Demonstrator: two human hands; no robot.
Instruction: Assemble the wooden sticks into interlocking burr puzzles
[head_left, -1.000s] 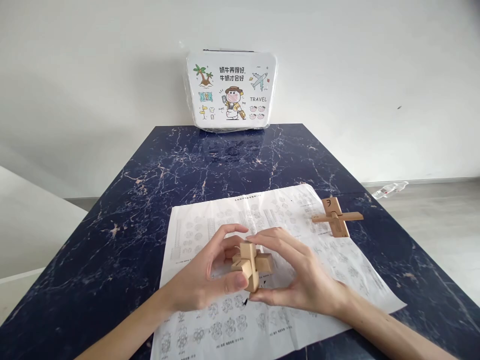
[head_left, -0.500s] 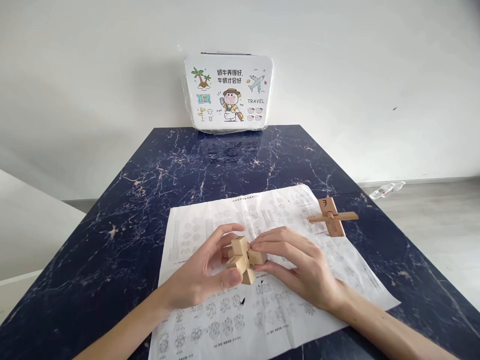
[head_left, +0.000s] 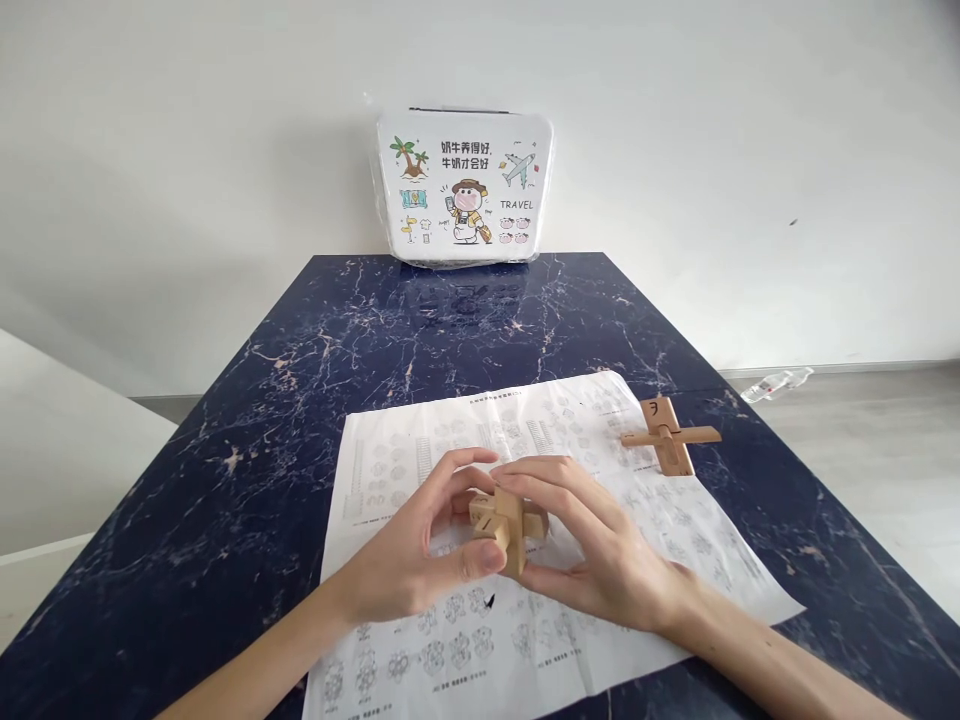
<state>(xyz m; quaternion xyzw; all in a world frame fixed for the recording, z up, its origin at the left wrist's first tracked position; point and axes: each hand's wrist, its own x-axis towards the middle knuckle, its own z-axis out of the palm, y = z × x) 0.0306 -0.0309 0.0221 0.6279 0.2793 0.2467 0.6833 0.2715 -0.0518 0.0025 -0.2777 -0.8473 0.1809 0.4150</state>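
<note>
Between both hands is a light wooden interlocking puzzle [head_left: 511, 525], a cross of square bars with dark marks on some ends. My left hand [head_left: 424, 540] grips its left side, thumb on the near face and fingers curled behind. From the right, my right hand [head_left: 600, 540] holds the puzzle with fingertips at its top and thumb at its lower end. Under the hands lies a creased white instruction sheet [head_left: 420, 650] printed with puzzle diagrams. A second, darker wooden cross puzzle [head_left: 667, 437] rests at the sheet's right edge, marked with a number.
The dark blue marbled table [head_left: 465, 340] narrows toward a pale wall. At its far end stands a white case [head_left: 465, 190] with cartoon prints in clear plastic wrap. A clear plastic item [head_left: 776, 385] lies on the floor to the right.
The puzzle has turned in my hands, so one long bar now stands upright facing me. My right hand has shifted its fingers to the puzzle's top and bottom. The view has moved slightly.
</note>
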